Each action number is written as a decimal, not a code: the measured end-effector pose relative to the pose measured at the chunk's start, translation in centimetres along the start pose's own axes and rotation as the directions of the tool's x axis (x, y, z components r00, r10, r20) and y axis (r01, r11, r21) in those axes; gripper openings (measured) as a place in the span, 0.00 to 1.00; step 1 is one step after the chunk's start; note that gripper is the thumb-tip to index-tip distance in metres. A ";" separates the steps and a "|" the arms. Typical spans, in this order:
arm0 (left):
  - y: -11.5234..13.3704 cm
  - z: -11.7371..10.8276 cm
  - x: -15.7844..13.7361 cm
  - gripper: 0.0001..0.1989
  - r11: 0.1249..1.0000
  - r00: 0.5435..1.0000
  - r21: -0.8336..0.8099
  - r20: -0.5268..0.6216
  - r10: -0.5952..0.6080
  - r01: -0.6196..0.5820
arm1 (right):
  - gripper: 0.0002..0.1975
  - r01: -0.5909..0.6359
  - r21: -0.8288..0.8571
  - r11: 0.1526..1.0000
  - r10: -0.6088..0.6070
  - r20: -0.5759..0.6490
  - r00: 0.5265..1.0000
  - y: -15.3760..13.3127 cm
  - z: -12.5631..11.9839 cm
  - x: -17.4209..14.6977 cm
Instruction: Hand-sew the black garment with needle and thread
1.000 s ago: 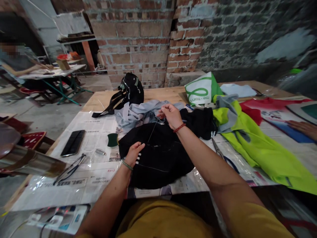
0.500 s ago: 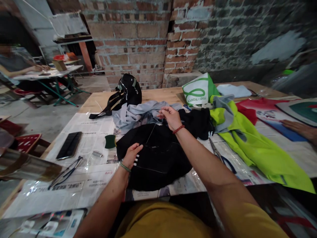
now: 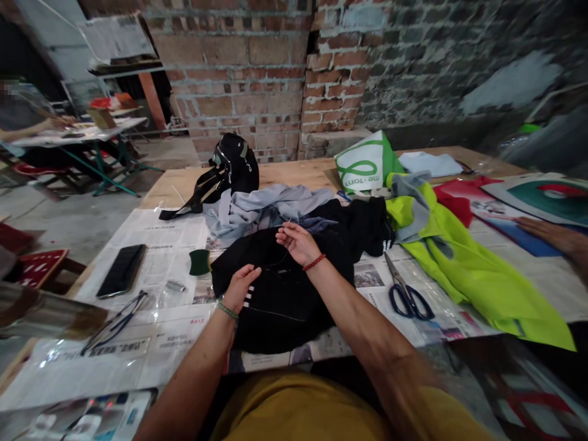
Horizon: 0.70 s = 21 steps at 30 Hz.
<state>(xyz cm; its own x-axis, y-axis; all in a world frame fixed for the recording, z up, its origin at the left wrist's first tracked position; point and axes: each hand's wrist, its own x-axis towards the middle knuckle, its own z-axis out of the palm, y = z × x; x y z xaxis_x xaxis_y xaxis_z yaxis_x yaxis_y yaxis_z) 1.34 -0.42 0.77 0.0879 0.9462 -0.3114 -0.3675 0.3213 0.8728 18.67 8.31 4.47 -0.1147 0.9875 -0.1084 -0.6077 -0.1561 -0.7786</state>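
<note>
both hands mid-stitch: left hand (image 3: 239, 286) presses flat the black cloth garment (image 3: 280, 294), right hand (image 3: 297, 242) pinches thin thread (image 3: 281, 262); next stitch needs steady aim.

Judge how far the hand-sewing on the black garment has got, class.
Done: a pale line of stitching already crosses the black garment. In hand: the left hand pins the cloth while the right hand pinches what seems a needle and thread. Left: thread uncut; the scissors lie untouched nearby.
</note>
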 end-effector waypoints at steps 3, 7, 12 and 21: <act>0.0 0.0 0.1 0.16 1.000 1.000 -0.010 -0.025 -0.010 0.010 | 0.06 -0.001 -0.184 0.983 -0.001 -0.009 1.000 1.9 -1.0 -0.2; 0.0 -0.1 0.4 0.15 0.999 0.998 -0.039 -0.061 -0.021 0.019 | 0.05 0.162 -0.634 0.756 -0.148 0.075 0.986 4.1 -2.2 -0.8; 0.0 -0.1 0.6 0.15 0.998 0.995 -0.063 -0.102 -0.019 0.012 | 0.09 0.480 -0.785 0.391 -0.282 0.394 0.875 5.4 -2.9 -1.6; -0.3 0.1 0.8 0.14 0.996 0.995 -0.090 -0.104 0.004 -0.013 | 0.11 0.660 -0.737 0.146 -0.264 0.614 0.744 6.0 -3.8 -2.0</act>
<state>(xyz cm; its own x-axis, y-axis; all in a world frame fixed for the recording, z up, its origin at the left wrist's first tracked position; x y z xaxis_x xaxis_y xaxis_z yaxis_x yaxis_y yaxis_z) 1.59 0.21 0.33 -0.0100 0.9383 -0.3456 -0.4508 0.3043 0.8392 18.28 5.48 -2.37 -0.4072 0.7614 0.5044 0.4146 0.6462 -0.6407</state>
